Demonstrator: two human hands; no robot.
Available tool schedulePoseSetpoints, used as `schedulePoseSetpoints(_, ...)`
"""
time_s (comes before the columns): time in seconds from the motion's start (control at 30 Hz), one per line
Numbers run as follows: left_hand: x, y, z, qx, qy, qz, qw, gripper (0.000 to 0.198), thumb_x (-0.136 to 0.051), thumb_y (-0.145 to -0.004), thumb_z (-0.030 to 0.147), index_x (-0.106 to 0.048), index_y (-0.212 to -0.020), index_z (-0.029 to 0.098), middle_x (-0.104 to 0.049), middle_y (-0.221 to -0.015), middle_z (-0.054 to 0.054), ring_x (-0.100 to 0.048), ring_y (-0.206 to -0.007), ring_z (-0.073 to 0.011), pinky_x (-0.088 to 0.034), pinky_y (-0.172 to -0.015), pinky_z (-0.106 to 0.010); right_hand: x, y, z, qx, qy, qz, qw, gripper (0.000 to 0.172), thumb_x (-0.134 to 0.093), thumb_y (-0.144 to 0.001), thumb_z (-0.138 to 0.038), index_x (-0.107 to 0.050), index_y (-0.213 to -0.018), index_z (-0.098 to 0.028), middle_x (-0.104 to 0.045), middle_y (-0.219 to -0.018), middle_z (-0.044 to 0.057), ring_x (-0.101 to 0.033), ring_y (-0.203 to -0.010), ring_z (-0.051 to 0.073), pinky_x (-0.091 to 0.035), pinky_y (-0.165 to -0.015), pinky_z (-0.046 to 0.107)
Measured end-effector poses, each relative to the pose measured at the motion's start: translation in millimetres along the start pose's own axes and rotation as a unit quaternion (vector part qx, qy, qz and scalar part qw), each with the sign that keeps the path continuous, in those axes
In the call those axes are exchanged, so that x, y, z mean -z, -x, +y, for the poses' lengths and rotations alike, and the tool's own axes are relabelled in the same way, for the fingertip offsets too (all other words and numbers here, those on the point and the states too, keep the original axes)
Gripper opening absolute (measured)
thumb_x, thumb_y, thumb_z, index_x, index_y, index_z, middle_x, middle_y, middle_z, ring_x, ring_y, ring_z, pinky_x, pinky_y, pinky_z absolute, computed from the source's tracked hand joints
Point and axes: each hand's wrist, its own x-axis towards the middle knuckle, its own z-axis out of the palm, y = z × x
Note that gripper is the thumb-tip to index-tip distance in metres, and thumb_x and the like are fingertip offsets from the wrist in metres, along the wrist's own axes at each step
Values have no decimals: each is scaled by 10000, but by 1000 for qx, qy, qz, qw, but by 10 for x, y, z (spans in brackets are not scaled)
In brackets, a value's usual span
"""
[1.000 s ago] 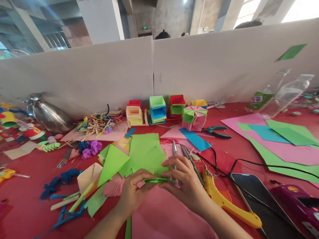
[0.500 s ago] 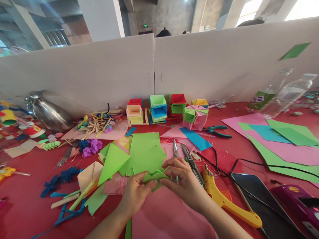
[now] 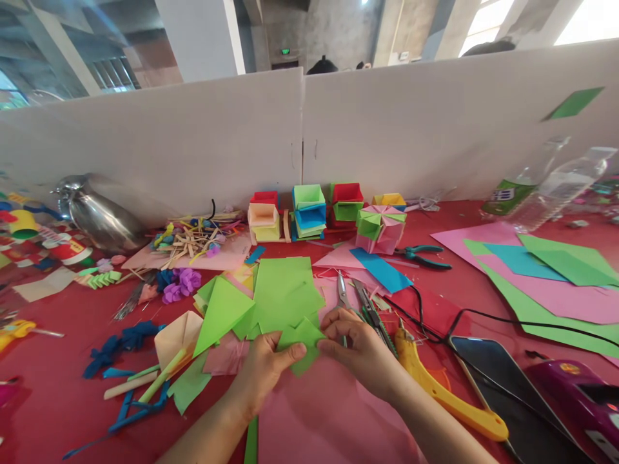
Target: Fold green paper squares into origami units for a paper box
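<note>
A small piece of folded green paper is held between my two hands, its creased face turned up towards me. My left hand pinches its left edge, thumb on top. On the opposite side my right hand grips the right corner between thumb and fingers. Below the hands lies a large pink sheet. Just beyond them rests a stack of green paper, with a folded green triangle to its left. Scissors lie partly hidden behind my right hand.
To the right are a utility knife, a yellow glue gun, a phone, pliers and coloured sheets. Folded paper boxes stand at the back by a white partition. A metal jug stands at the left.
The green paper has tipped from nearly edge-on to showing its flat, creased face. Both hands still hold it in about the same place. The view has shifted slightly.
</note>
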Motion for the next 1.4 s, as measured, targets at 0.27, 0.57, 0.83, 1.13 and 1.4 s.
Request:
schedulePoseSetpoints(0.27, 21, -11, 5, 16, 29, 1, 999, 313, -697, -711, 375, -714, -923, 144, -710, -809, -59, -626, -750, -196, -458, -748, -301, 69, -8, 14, -2, -68, -30, 997, 399, -430, -891, -406, -554, -589, -175, -567, -908, 53, -550, -890, 172, -420, -789, 294)
schedulePoseSetpoints(0.57, -1, -2, 2, -11, -48, 4, 999, 273, -690, -707, 393, -707, -804, 138, -677, -728, -25, -586, -713, -170, -426, -673, -252, -24, -7, 1, -15, -18, -1, 1000, 307, -592, -770, -309, -488, -510, -182, -552, -812, 36, -532, -789, 169, -430, -697, 296)
schedulePoseSetpoints(0.83, 186, -75, 72, 16, -94, 24, 995, 244, -718, -666, 376, -675, -647, 137, -634, -600, 6, -527, -581, -111, -378, -578, -209, 83, -41, 36, -27, -39, 6, 999, 259, -590, -771, -356, -617, -588, -175, -554, -842, 54, -538, -890, 199, -406, -822, 333)
schedulePoseSetpoints(1.13, 294, -133, 135, -33, -60, 68, 995, 375, -667, -703, 493, -674, -828, 139, -683, -748, -46, -601, -729, -157, -442, -730, -257, 247, -67, 126, -55, -42, 55, 996, 306, -576, -787, -415, -623, -589, -185, -540, -877, 39, -546, -838, 180, -402, -789, 291)
schedulePoseSetpoints(1.4, 119, -53, 9, -9, -78, -32, 996, 326, -654, -741, 443, -602, -653, 133, -527, -566, 37, -457, -552, -93, -359, -560, -204, 14, -12, 22, -1, -7, 0, 1000, 249, -618, -770, -317, -558, -570, -182, -559, -788, 31, -533, -784, 172, -398, -706, 291)
